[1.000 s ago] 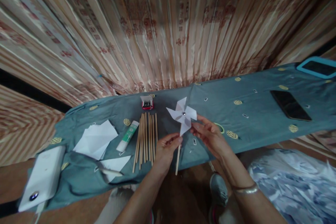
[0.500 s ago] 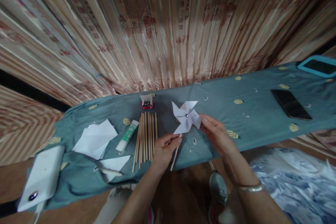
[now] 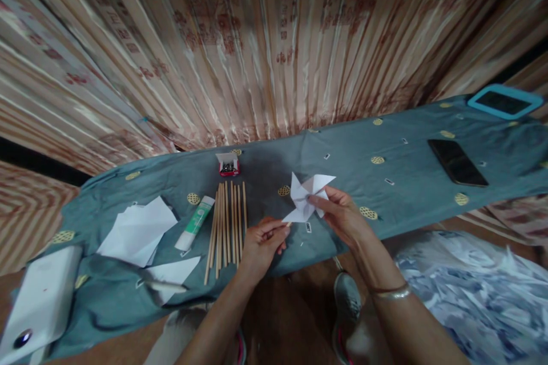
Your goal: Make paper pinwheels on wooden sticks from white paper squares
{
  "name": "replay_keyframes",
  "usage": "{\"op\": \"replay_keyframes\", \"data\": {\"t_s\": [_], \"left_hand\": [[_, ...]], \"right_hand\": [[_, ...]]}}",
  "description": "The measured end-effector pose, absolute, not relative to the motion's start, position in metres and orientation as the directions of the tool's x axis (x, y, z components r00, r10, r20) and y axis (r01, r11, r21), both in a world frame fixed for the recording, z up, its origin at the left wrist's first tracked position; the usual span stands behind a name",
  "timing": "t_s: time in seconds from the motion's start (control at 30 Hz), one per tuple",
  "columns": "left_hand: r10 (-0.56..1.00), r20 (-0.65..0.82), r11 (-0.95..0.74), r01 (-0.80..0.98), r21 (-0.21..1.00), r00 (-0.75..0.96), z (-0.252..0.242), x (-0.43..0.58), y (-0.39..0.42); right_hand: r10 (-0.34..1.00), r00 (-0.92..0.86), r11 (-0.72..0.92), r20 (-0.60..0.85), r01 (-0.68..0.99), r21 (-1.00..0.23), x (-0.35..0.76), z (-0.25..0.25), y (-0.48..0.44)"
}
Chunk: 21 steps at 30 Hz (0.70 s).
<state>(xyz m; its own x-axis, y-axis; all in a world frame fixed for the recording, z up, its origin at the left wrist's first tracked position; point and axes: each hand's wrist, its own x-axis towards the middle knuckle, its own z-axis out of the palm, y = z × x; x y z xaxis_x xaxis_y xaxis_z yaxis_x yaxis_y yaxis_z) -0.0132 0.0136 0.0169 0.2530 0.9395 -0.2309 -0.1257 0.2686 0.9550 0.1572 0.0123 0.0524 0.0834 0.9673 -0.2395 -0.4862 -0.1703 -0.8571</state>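
Note:
A white paper pinwheel (image 3: 301,209) is held up over the green cloth. My left hand (image 3: 264,245) is closed round its wooden stick, of which only a short bit shows below the paper. My right hand (image 3: 342,214) pinches the pinwheel at its middle, thumb over the centre, so the pin there is mostly covered. To the left of my left hand several wooden sticks (image 3: 225,228) lie side by side. Behind them stands a small open red box (image 3: 229,166) with little metallic pieces in it.
Left of the sticks lie a green-and-white glue stick (image 3: 195,222), a pile of white paper (image 3: 132,231), a paper piece (image 3: 182,271) with a pen-like tool (image 3: 165,286), and a white device (image 3: 45,296). At right are a black phone (image 3: 457,162) and a blue-framed tablet (image 3: 505,101).
My right hand has moved from a blade's edge to the pinwheel's centre, its thumb now over the pin. The pinwheel has turned and tilted, and the stick's lower end no longer shows.

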Motion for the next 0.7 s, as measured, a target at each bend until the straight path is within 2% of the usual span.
{"op": "replay_keyframes", "data": {"t_s": [0.23,0.43,0.7], "left_hand": [[0.948,-0.222,0.245,-0.078,0.966,0.229,0.018,-0.012,0.019],[0.984,-0.089,0.082,0.048,0.995,0.154,0.018,-0.014,0.028],[0.981,0.062,-0.109,0.257,0.96,0.184,0.02,-0.02,0.038]], "right_hand": [[0.955,0.097,-0.19,-0.281,-0.527,-0.828,0.155,0.046,0.02],[0.931,0.128,-0.204,-0.341,-0.59,-0.781,0.151,0.035,0.031],[0.923,0.115,-0.195,-0.367,-0.682,-0.704,0.146,0.022,0.039]]}}
